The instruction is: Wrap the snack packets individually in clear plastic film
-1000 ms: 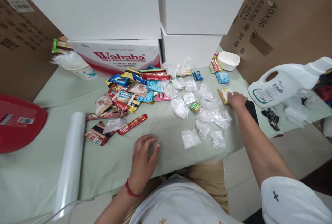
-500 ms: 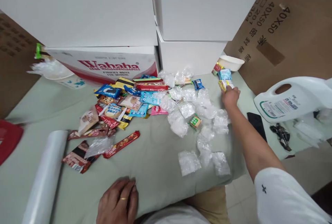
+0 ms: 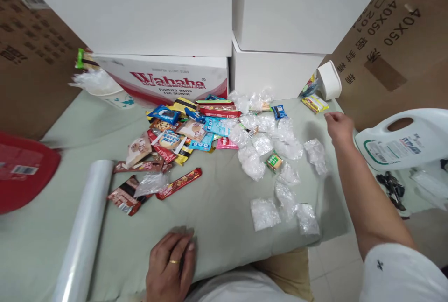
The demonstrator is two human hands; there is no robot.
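Note:
My left hand (image 3: 170, 264) rests palm down near the table's front edge, fingers loosely bent and nothing showing in them. At the far right, my right hand (image 3: 339, 127) has its fingers curled closed, with no object showing between them. Just beyond its fingertips lies a yellow snack packet (image 3: 315, 104), apart from the hand. Behind that, a white bowl (image 3: 329, 80) stands tipped on its side, with blurred colourful packets (image 3: 308, 86) at its mouth. Wrapped snacks (image 3: 168, 139) are heaped left of centre. Crumpled clear plastic packets (image 3: 262, 144) spread across the middle, around a green-wrapped biscuit (image 3: 274, 161).
A roll of plastic film (image 3: 82, 234) and a red object (image 3: 26, 171) lie at left. White boxes (image 3: 164, 75) line the back, with a paper tub (image 3: 112, 97) beside them. A white jug (image 3: 402, 136) lies right of my forearm.
My right hand has moved off the yellow packet, toward me and right. The bowl now lies on its side with packets at its mouth. A clear packet shifted right. The view shifted.

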